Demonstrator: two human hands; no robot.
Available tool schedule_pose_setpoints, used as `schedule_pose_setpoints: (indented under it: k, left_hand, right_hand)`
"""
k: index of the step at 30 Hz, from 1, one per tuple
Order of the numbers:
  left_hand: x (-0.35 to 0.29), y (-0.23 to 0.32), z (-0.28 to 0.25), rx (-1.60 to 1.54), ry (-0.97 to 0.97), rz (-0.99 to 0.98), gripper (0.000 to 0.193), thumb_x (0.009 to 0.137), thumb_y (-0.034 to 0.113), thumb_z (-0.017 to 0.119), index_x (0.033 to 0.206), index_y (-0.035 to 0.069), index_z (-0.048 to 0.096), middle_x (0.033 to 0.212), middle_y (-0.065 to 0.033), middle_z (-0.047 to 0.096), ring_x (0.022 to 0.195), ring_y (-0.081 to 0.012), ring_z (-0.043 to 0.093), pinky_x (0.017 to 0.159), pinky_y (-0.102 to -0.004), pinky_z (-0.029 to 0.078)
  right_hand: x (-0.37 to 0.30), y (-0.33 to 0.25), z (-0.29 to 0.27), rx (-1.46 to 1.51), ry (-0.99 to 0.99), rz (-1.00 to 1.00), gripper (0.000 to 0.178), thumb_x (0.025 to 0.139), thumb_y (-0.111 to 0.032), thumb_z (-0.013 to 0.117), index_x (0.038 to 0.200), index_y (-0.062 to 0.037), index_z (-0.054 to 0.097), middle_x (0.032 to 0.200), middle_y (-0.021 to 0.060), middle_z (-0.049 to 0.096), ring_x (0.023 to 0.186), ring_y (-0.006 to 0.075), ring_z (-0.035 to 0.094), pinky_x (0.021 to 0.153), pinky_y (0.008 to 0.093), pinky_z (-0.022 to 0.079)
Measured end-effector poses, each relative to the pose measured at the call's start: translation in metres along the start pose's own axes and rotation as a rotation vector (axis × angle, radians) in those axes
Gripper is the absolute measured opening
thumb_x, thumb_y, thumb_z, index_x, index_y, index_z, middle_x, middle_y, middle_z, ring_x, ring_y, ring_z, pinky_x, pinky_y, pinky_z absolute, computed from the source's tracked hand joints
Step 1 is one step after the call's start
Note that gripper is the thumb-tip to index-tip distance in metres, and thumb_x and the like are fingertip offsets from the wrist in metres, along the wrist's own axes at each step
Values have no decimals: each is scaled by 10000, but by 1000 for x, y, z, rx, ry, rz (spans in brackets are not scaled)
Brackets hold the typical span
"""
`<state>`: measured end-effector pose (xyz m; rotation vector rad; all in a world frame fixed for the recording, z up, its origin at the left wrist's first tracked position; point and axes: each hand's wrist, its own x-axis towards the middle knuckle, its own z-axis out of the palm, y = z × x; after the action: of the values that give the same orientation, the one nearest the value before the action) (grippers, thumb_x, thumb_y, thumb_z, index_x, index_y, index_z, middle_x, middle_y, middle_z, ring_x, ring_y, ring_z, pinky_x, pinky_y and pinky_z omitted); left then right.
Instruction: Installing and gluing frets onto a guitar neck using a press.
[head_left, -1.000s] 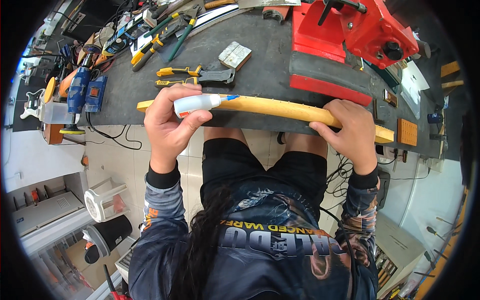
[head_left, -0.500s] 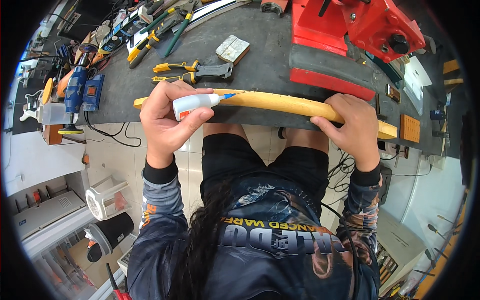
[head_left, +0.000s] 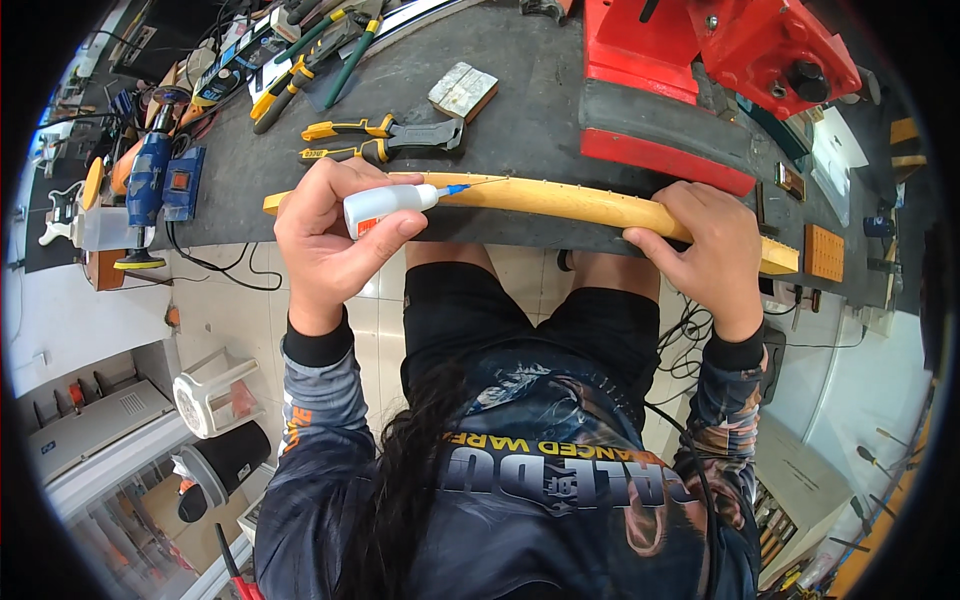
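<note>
My left hand (head_left: 335, 235) is closed round a small white squeeze bottle (head_left: 385, 208) with a blue tip that narrows to a thin needle. The needle lies at the far edge of a pale wooden guitar neck (head_left: 590, 207), where small fret ends stick out in a row. Closed over the neck's right part is my right hand (head_left: 705, 245), thumb on the near side and fingers over the far side. The neck runs left to right along the bench's near edge, its left part partly behind my left hand.
End-cutting pliers (head_left: 400, 140) with yellow and black handles lie beyond the neck, near a small whitish block (head_left: 463, 92). A red vise (head_left: 665, 150) stands at the back right. On the left are a blue rotary tool (head_left: 150, 178) and cables; a tan block (head_left: 824, 255) sits far right.
The needle tip has slid slightly right along the neck's far edge. My right hand has shifted a touch to the right and keeps its hold.
</note>
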<state>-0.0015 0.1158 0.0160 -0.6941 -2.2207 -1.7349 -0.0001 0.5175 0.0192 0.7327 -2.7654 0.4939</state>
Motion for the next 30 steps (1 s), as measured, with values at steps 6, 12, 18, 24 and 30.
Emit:
schedule_pose_setpoints:
  k: [6, 12, 18, 24, 30]
  left_hand:
    - [-1, -2, 1, -1, 4, -6, 314, 910, 31, 974, 1038, -13, 691, 1083, -209, 857, 1056, -280, 842, 913, -369, 646]
    - [0, -5, 0, -2, 1, 11, 323, 903, 39, 983, 1027, -8, 688, 1064, -205, 855, 1057, -287, 844, 914, -373, 647]
    - [1, -5, 0, 11, -10, 24, 326, 903, 44, 985, 1025, -8, 686, 1061, -205, 856, 1057, -288, 845, 909, -368, 645]
    - [1, -4, 0, 11, -5, 19, 317, 913, 41, 975, 1040, -12, 689, 1066, -207, 857, 1057, -283, 843, 888, -350, 635]
    - [1, -2, 1, -5, -12, 22, 300, 924, 29, 961, 1045, -14, 690, 1075, -210, 857, 1059, -275, 838, 886, -348, 629]
  right_hand:
    - [-1, 1, 1, 0, 5, 1, 434, 886, -471, 891, 953, -76, 725, 876, 98, 723, 843, 363, 732, 726, 467, 559]
    - [-2, 2, 1, -2, 2, -1, 434, 886, -471, 891, 963, -75, 731, 889, 102, 734, 853, 364, 738, 735, 468, 566]
    - [-3, 3, 2, 4, 1, -2, 433, 890, -473, 889, 974, -75, 739, 904, 101, 746, 861, 362, 743, 739, 468, 571]
    - [-2, 2, 1, 8, -2, 4, 433, 894, -473, 887, 973, -74, 738, 903, 102, 744, 860, 364, 741, 737, 470, 569]
    - [-2, 1, 1, 7, -7, 8, 434, 894, -473, 885, 968, -73, 733, 898, 102, 740, 861, 365, 739, 737, 472, 567]
